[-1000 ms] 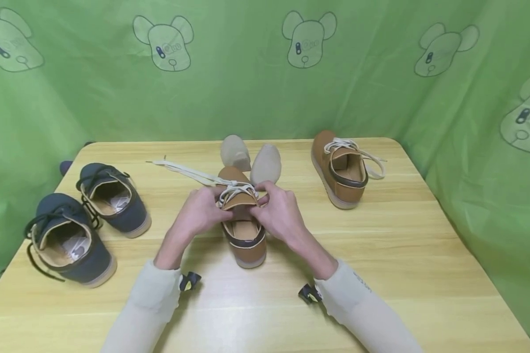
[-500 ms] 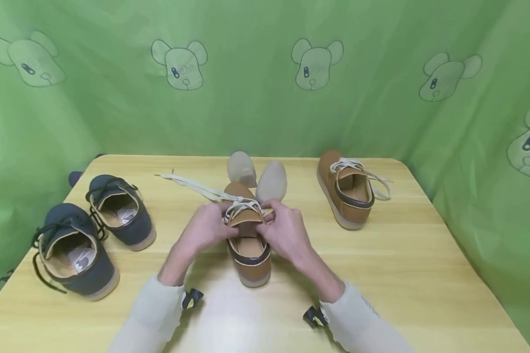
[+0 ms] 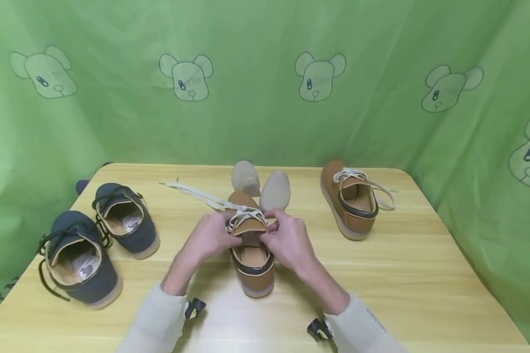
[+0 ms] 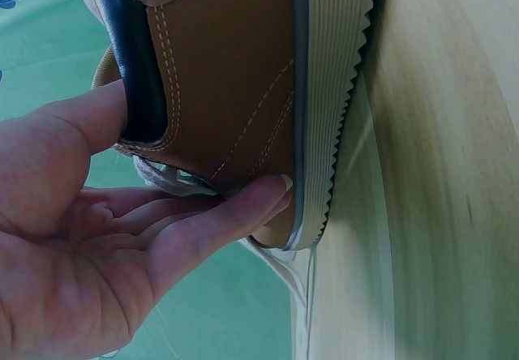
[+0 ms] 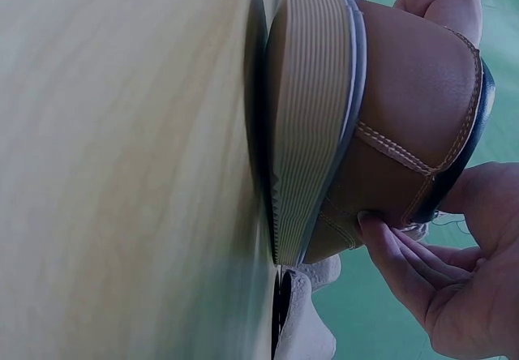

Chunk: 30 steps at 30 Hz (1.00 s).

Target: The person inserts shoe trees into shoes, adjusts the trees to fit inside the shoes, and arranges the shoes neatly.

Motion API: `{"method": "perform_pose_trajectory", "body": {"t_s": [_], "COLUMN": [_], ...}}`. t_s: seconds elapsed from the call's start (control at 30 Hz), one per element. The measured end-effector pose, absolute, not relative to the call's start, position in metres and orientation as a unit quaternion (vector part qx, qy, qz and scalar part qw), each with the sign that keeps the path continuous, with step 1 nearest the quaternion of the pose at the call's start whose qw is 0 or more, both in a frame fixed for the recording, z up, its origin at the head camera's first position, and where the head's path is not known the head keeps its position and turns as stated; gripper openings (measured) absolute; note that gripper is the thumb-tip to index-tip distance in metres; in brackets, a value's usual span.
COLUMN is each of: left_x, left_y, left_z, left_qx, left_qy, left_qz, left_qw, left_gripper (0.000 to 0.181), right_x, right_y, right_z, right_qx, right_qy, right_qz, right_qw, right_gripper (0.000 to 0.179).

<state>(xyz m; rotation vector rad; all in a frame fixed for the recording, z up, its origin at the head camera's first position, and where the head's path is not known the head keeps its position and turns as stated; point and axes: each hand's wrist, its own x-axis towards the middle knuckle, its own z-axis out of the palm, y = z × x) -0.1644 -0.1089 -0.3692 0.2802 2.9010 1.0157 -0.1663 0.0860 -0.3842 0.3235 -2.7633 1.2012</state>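
Centre brown shoe [image 3: 258,283]: upright, sole down on the wooden table [image 3: 406,294], middle of the worktop. Long axis runs away from the person; toe points to the far edge and slightly left, heel toward the person. One white lace [image 3: 200,196] stretches out leftward past the toe.

Grip: left hand [image 3: 209,239] and right hand [image 3: 291,241] flank the shoe, each pinching one side of the upper by the opening, thumb at the collar, fingers outside.

Containers: centre shoe open at the top, tan insole visible. Near navy shoe [image 3: 103,279] and far navy shoe [image 3: 141,238], both at left, each hold a pale, crumpled, printed piece. Second brown shoe [image 3: 355,223], far right, laced, shows its tan lining; toe away and leftward. Two grey rounded forms [image 3: 276,190] lie beyond the centre shoe's toe; contact with it cannot be judged.

View differences: left wrist shows stitching, a ridged sole with a toothed edge, and a fingertip low on the side, near the sole. Right wrist shows the opposite flank, fingertips against the leather; these outer contacts are largely hidden in the head view
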Motion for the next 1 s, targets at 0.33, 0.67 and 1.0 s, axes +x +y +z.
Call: {"method": "perform_pose_trajectory", "body": {"t_s": [0.33,0.67,1.0], "left_x": [-0.1633,-0.1625,-0.1645], "left_y": [-0.1102,-0.1106,-0.1107], "left_z": [-0.3688,-0.3672,-0.368], "left_qx": [0.084,0.085,0.084], "left_qy": [0.943,0.944,0.944], "left_qz": [0.32,0.316,0.316], "left_qw": [0.039,0.039,0.043], "left_gripper": [0.053,0.056,0.057], "right_x": [-0.1657,-0.1661,-0.1663], "right_y": [0.0858,0.0871,0.0876], "right_z": [-0.3836,-0.3827,-0.383], "right_qx": [0.106,0.11,0.111], "right_qy": [-0.916,-0.916,-0.914], "right_qz": [0.386,0.384,0.389], "right_qw": [0.034,0.035,0.032], "right_gripper": [0.039,0.038,0.038]}}
